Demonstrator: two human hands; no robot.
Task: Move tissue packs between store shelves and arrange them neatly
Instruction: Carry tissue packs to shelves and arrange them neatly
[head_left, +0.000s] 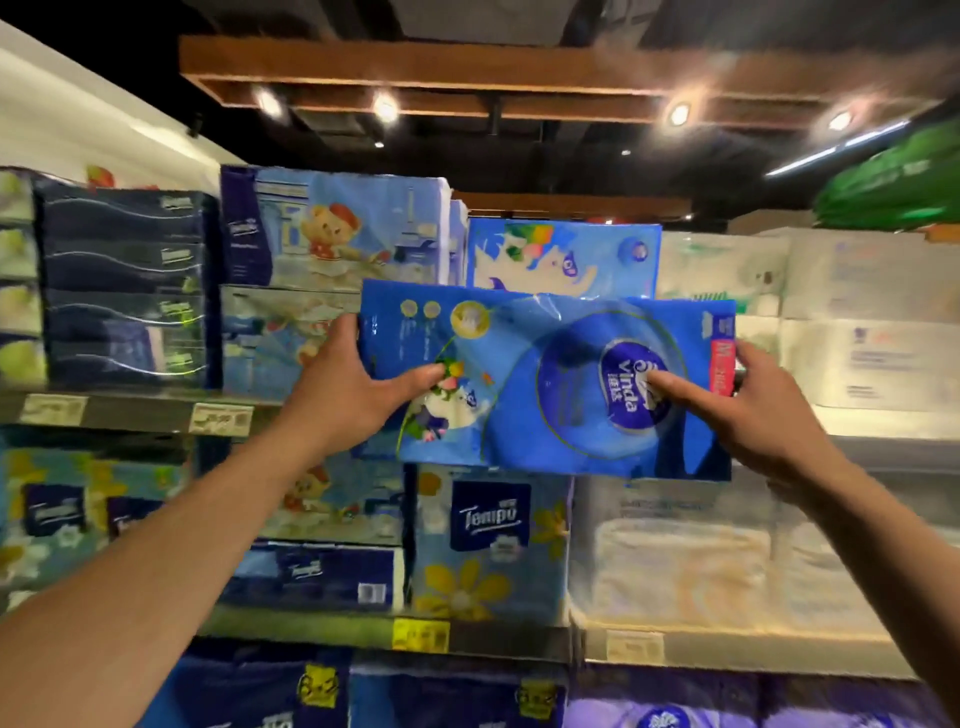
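A large blue Vinda tissue pack is held up in front of the upper shelf, lying sideways with its logo turned on end. My left hand grips its left end, thumb across the front. My right hand grips its right end, thumb pressed beside the logo. Directly behind it, on the top shelf, stands another blue Vinda pack with a cartoon rhino; its lower part is hidden by the held pack.
Tempo packs with a bear print and dark blue boxes fill the top shelf at left. White packs sit at right. A flowered Tempo pack stands on the shelf below. Shelf rails carry price tags.
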